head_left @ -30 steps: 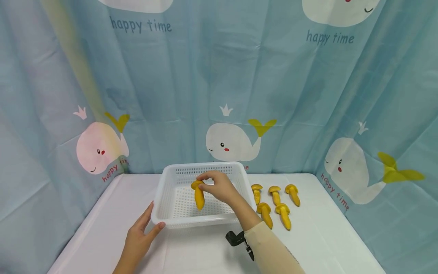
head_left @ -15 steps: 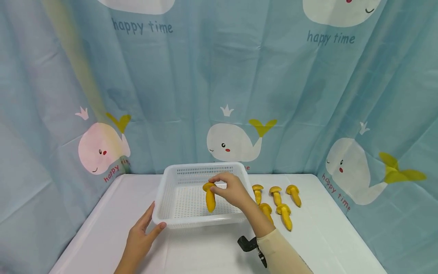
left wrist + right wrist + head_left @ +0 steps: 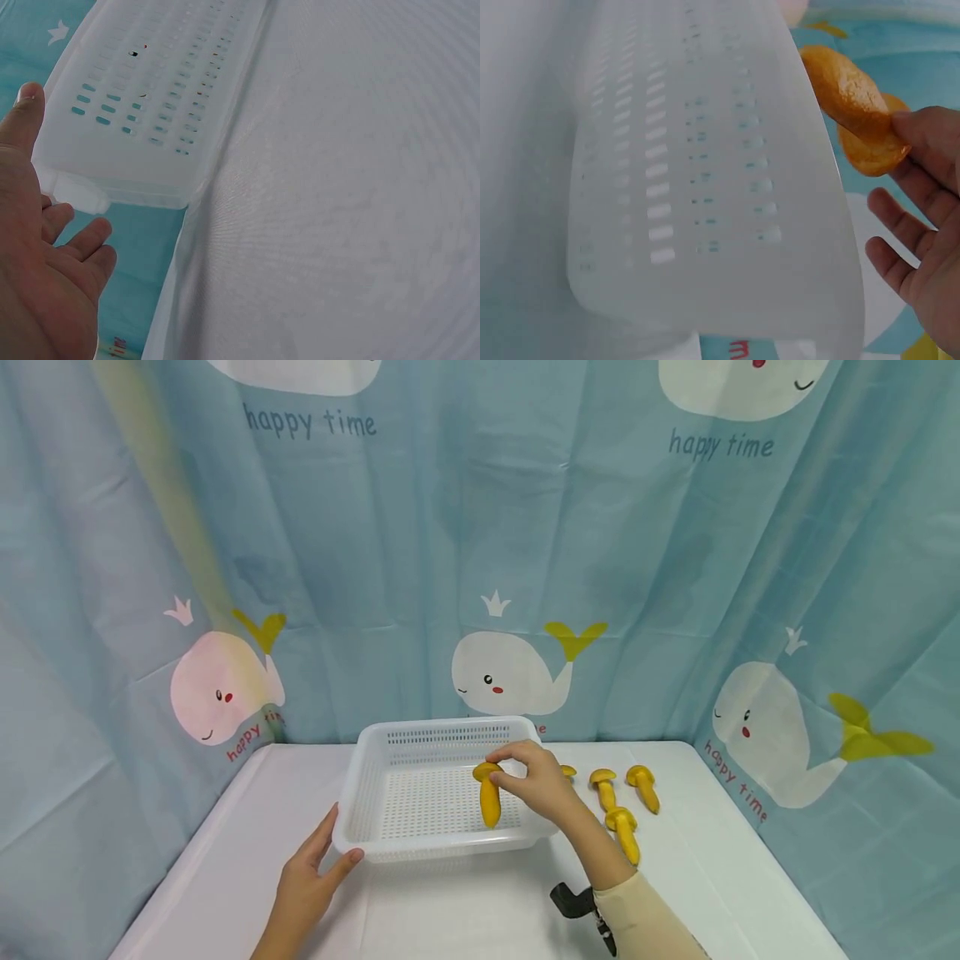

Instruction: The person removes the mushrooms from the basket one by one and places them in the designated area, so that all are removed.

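Observation:
A yellow mushroom hangs cap up over the inside of a white perforated plastic basket. My right hand pinches it near the cap between thumb and fingers. In the right wrist view the mushroom shows beyond the basket's rim, and the other fingers stay off it. At the basket's near left corner, my left hand holds the basket, thumb on the front rim and fingers along the left side. The left wrist view shows its lower fingers loosely bent below the corner.
Several more yellow mushrooms lie on the white table right of the basket, some partly hidden by the right hand and arm. A blue curtain with printed whales hangs behind and along both sides of the table.
My right hand has moved right and slightly nearer with the mushroom, from the middle of the basket towards its right side. The left hand and the basket have stayed put.

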Demonstrator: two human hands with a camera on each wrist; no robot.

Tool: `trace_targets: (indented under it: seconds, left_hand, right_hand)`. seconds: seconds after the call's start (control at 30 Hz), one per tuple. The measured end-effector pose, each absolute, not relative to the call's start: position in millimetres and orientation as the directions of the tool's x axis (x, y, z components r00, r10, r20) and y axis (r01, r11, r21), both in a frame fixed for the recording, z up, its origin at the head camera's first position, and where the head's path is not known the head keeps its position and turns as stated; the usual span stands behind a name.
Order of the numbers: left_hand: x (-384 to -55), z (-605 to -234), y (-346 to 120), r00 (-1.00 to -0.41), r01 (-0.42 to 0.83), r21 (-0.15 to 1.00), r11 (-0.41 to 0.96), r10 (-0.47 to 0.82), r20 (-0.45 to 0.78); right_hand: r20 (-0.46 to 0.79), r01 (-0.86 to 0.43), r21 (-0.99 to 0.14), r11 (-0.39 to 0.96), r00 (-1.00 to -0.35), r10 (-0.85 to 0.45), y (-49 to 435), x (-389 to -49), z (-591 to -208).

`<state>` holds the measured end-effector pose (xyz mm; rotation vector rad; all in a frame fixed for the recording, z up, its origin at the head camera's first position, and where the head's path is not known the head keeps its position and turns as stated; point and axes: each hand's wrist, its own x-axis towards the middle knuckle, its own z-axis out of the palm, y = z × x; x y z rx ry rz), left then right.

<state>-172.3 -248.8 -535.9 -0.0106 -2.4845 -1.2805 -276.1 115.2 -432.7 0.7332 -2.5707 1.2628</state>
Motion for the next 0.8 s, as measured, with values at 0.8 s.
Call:
trace_targets:
  seconds: [0.8]
  left_hand:
    - [-171.9,-539.9,-249.1,-0.940,0.156,0.793,0.589,-0.157,0.302]
  right_hand:
    - [0.383,-0.480,-0.686,0.547,-0.877,-0.290,179.6,-250.3,-430.6]
